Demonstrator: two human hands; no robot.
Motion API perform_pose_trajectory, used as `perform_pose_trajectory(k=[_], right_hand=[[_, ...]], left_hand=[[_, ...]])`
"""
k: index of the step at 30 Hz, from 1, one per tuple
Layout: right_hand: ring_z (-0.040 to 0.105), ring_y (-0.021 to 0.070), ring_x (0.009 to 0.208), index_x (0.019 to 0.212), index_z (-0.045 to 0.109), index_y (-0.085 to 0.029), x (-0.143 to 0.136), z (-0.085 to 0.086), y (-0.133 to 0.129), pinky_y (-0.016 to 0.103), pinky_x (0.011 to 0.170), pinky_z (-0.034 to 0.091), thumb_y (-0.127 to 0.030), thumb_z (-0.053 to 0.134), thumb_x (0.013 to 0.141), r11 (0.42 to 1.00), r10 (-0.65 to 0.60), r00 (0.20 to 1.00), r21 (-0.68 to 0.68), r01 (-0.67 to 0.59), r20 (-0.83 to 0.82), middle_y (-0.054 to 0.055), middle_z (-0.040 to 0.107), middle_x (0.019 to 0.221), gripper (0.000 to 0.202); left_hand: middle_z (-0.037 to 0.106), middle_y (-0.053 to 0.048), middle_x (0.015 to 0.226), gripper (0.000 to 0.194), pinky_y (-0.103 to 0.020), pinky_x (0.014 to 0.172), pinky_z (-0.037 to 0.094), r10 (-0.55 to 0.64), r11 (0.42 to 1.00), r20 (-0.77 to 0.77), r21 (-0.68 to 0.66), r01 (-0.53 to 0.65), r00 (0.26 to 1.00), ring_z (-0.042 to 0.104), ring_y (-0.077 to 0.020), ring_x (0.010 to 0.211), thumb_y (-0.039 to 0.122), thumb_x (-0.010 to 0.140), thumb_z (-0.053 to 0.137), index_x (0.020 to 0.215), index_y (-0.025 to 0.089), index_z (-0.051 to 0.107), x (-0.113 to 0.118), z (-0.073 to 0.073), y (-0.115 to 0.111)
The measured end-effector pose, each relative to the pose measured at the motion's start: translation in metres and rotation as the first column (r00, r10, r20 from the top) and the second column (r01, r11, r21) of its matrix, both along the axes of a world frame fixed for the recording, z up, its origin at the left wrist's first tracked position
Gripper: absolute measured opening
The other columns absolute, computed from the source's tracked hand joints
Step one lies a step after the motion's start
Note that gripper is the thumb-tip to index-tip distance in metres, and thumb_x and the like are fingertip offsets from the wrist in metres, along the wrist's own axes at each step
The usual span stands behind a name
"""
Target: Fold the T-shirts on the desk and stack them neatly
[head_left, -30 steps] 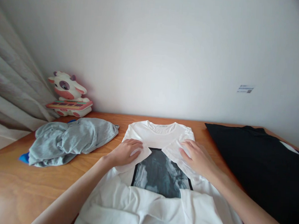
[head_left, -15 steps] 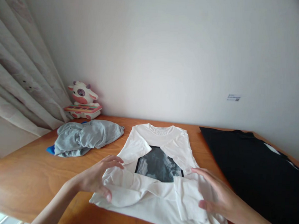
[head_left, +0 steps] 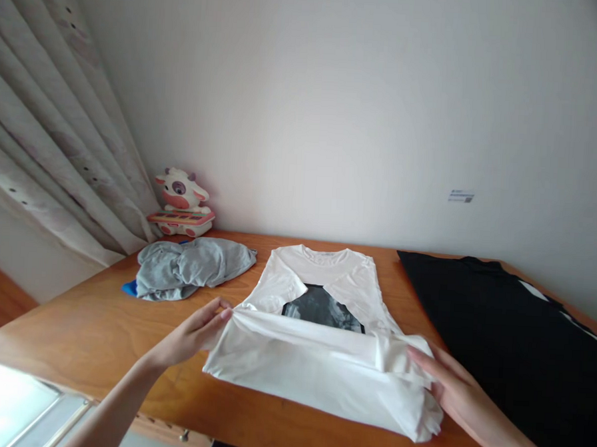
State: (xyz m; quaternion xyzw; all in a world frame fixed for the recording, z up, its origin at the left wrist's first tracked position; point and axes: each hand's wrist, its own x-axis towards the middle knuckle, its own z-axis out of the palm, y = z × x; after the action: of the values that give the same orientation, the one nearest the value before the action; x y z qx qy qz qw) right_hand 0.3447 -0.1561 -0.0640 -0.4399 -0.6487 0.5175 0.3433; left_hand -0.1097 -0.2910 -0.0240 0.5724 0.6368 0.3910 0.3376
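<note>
A white T-shirt (head_left: pixel 315 378) with a dark printed picture (head_left: pixel 324 309) lies on the wooden table, collar toward the wall. Its sleeves are folded inward, and its lower part is doubled up over the print. My left hand (head_left: pixel 200 330) pinches the left end of the folded edge between thumb and fingers. At the right end, my right hand (head_left: pixel 450 385) grips the bunched cloth, thumb on top and fingers partly hidden behind the fabric. Between both hands the edge is stretched fairly straight.
A crumpled grey garment (head_left: pixel 196 268) with a bit of blue lies left on the table (head_left: pixel 92 333). Behind it sits a cow toy (head_left: pixel 182 204) with a keyboard. Black clothing (head_left: pixel 493 327) covers the right side. A curtain (head_left: pixel 58 124) hangs at left.
Both hands have closed on the shirt's lower part, which now lies higher over the print and is pulled straighter. The view has shifted a little, showing more of the table's front edge.
</note>
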Motion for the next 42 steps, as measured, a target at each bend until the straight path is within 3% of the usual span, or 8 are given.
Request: perform_pose_trajectory(k=[5,8,11,15,19,24,33,42], right_hand=[[0.074,0.0319,0.090,0.110,0.078,-0.019,0.014,0.019,-0.013,0.038,0.080,0.058,-0.057,0.075,0.075,0.893,0.030,0.980,-0.436,-0.114,-0.194,0.012,0.080,0.097,0.051],[0.073,0.0299,0.087,0.110,0.079,-0.020,0.038,0.016,-0.018,0.034,0.077,0.056,-0.053,0.084,0.061,0.848,0.104,0.982,-0.502,-0.171,-0.159,0.010,0.079,0.098,0.059],[0.073,0.0295,0.085,0.106,0.080,-0.024,0.060,0.003,-0.026,0.035,0.076,0.056,-0.051,0.089,0.053,0.851,0.213,0.975,-0.478,-0.218,-0.065,0.008,0.079,0.096,0.060],[0.073,0.0332,0.091,0.101,0.081,-0.024,0.064,-0.011,-0.036,0.040,0.081,0.057,-0.054,0.089,0.054,0.897,0.104,0.989,-0.420,-0.140,-0.109,0.010,0.080,0.101,0.056],[0.072,0.0368,0.103,0.096,0.080,-0.023,0.029,-0.008,-0.025,0.044,0.092,0.057,-0.061,0.084,0.062,0.858,-0.156,0.954,-0.513,0.003,-0.255,0.011,0.081,0.100,0.051],[0.072,0.0361,0.111,0.102,0.077,-0.025,-0.024,0.004,0.012,0.048,0.098,0.057,-0.063,0.072,0.074,0.830,-0.298,0.896,-0.553,0.074,-0.328,0.009,0.081,0.102,0.047],[0.074,0.0320,0.103,0.099,0.074,-0.020,-0.016,-0.006,0.029,0.037,0.088,0.060,-0.023,0.094,0.053,0.859,-0.272,0.909,-0.505,0.082,-0.316,0.009,0.081,0.105,0.050],[0.076,0.0214,0.089,0.090,0.067,-0.025,-0.006,-0.023,0.066,0.021,0.066,0.062,-0.023,0.087,0.066,0.797,-0.566,0.749,-0.464,0.387,-0.346,0.001,0.077,0.079,0.031]], left_hand=[[0.052,0.002,0.079,0.054,-0.019,0.055,0.039,-0.207,0.944,0.263,-0.198,0.263,0.942,0.045,-0.0101,0.065,0.069,0.080,0.071,0.095,0.019,0.058,-0.008,0.018,0.004],[0.059,0.001,0.077,0.068,-0.020,0.051,0.038,-0.473,0.722,0.382,-0.348,0.598,0.794,0.046,-0.0106,0.060,0.061,0.054,0.092,0.097,0.018,0.063,-0.025,0.018,-0.001],[0.059,0.000,0.071,0.055,-0.022,0.050,0.040,-0.557,0.596,0.384,-0.432,0.676,0.736,0.047,-0.0121,0.057,0.055,0.059,0.090,0.090,0.016,0.067,-0.031,0.016,-0.007],[0.066,-0.003,0.091,0.036,-0.023,0.068,0.048,-0.494,0.792,0.226,-0.282,0.542,0.839,0.058,-0.0179,0.079,0.044,0.074,0.084,0.095,0.018,0.070,-0.024,0.009,-0.009],[0.061,0.002,0.075,0.036,-0.020,0.062,0.048,-0.124,0.986,0.454,-0.042,0.160,0.882,0.058,-0.0132,0.067,0.042,0.072,0.086,0.086,0.020,0.062,-0.012,-0.006,0.009],[0.068,-0.004,0.075,0.038,-0.027,0.060,0.053,0.282,0.946,0.653,-0.068,-0.317,0.703,0.066,-0.0190,0.066,0.043,0.071,0.085,0.091,0.017,0.065,0.013,-0.011,0.069],[0.064,0.001,0.070,0.056,-0.022,0.053,0.039,0.095,0.960,0.000,-0.263,-0.091,0.996,0.059,-0.0161,0.064,0.051,0.060,0.090,0.101,0.015,0.074,-0.007,-0.033,0.069],[0.064,0.002,0.089,0.060,-0.028,0.069,0.052,0.220,0.974,0.441,-0.046,-0.223,0.870,0.060,-0.0141,0.074,0.060,0.070,0.084,0.110,0.024,0.058,-0.004,-0.024,0.040]])
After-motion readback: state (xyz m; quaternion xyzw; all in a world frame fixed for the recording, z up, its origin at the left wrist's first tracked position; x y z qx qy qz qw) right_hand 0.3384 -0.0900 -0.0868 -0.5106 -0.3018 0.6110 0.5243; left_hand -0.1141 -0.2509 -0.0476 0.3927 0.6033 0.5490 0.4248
